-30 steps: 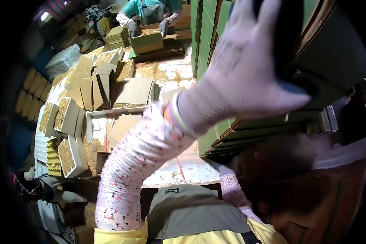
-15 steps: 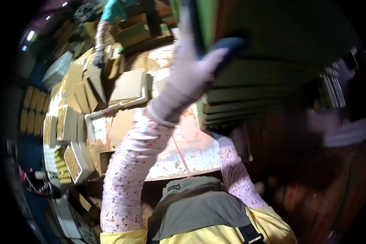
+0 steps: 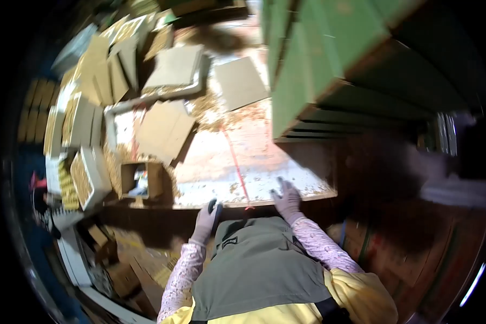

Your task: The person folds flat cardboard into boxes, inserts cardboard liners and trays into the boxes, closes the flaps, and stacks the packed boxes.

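Observation:
My left hand (image 3: 203, 221), in a pale glove with dark fingertips, is just in front of the table's near edge, its fingers apart and holding nothing. My right hand (image 3: 287, 200), gloved alike, is at that edge, with its fingers spread over the white tabletop (image 3: 205, 189). Between the hands, a red cord (image 3: 236, 162) runs across the table to the near edge. Beyond my right hand towers a stack of green boxes (image 3: 302, 81), apart from both hands.
A grey board (image 3: 242, 82) and a tan board (image 3: 164, 129) lie among loose brown bits. A small open carton (image 3: 156, 178) sits near the front left. White trays (image 3: 97, 175) with brown contents line the left side. Brown cartons (image 3: 410, 248) stand low on the right.
My left hand has come down from beside the green boxes to the near table edge. My right hand has moved from below the stack to that edge. The other person's arm is out of view.

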Tool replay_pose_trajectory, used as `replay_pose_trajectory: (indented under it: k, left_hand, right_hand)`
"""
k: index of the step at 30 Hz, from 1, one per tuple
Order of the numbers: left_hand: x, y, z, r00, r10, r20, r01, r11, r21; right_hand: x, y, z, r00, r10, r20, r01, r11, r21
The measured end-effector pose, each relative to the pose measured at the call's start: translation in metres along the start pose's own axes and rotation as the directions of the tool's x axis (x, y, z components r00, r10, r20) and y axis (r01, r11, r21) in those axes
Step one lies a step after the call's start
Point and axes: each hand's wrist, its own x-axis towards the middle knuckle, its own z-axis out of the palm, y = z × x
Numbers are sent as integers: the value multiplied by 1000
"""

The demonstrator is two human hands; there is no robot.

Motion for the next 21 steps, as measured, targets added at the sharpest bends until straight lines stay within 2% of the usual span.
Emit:
replay_pose_trajectory:
  k: [1, 2, 3, 4, 5, 6, 7, 8, 9, 10, 11, 12, 14, 15, 16, 18, 20, 21]
  left_hand:
    - [-21, -48, -7, 1000, 23, 3, -23, 1000, -9]
    - [-47, -89, -8, 996, -67, -62, 67, 998, -12]
    - [-72, -121, -10, 970, -204, -131, 210, 977, 30]
    - [-97, -155, -11, 948, -248, -201, 260, 965, 37]
    - [-117, -180, -15, 913, -337, -229, 341, 940, -22]
    - [-137, -204, -16, 870, -425, -251, 418, 905, -85]
    - [-152, -231, -15, 824, -480, -301, 467, 876, -122]
    - [-167, -254, -11, 773, -532, -345, 509, 845, -162]
    - [-178, -257, -17, 711, -636, -300, 604, 771, -204]
    - [-187, -264, -19, 700, -663, -266, 595, 747, -295]
    - [-200, -275, -21, 684, -689, -239, 582, 714, -390]
    - [-212, -284, -23, 667, -712, -219, 557, 672, -489]
    - [-225, -306, -25, 633, -754, -174, 598, 619, -509]
    - [-223, -336, -11, 596, -765, -245, 567, 617, -547]
    - [-224, -359, 6, 556, -774, -303, 543, 614, -572]
    - [-226, -355, -18, 399, -887, -233, 622, 449, -641]
    - [-229, -372, -16, 348, -906, -242, 492, 396, -775]
    - [-236, -370, -20, 320, -913, -252, 440, 378, -815]
  right_hand:
    - [6, 10, -3, 1000, 0, -10, -1, 992, -127]
    - [14, 16, -9, 994, -10, -110, -10, 983, -181]
    - [15, 23, -12, 987, 55, -149, -94, 958, -271]
    - [18, 33, -11, 964, 48, -260, -138, 931, -339]
    - [14, 53, 1, 951, 166, -262, -257, 895, -366]
    - [10, 68, 12, 948, 243, -205, -316, 800, -511]
    - [12, 63, 22, 865, 477, -154, -478, 691, -542]
    - [11, 52, 34, 849, 496, -180, -505, 666, -548]
    - [14, 28, 42, 807, 566, -167, -561, 648, -515]
    - [16, 2, 51, 755, 647, -104, -611, 639, -467]
    - [13, -16, 65, 798, 603, -14, -537, 699, -472]
    - [14, -82, 60, 731, 681, 45, -609, 681, -407]
    - [15, -122, 116, 672, 732, -111, -704, 585, -403]
    - [17, -144, 133, 709, 695, -118, -681, 633, -369]
    - [21, -166, 149, 771, 635, -46, -612, 721, -325]
    - [33, -206, 178, 867, 481, 132, -455, 871, -184]
    - [48, -242, 203, 888, 315, 336, -328, 944, -19]
    - [49, -261, 212, 856, 254, 451, -312, 948, 57]
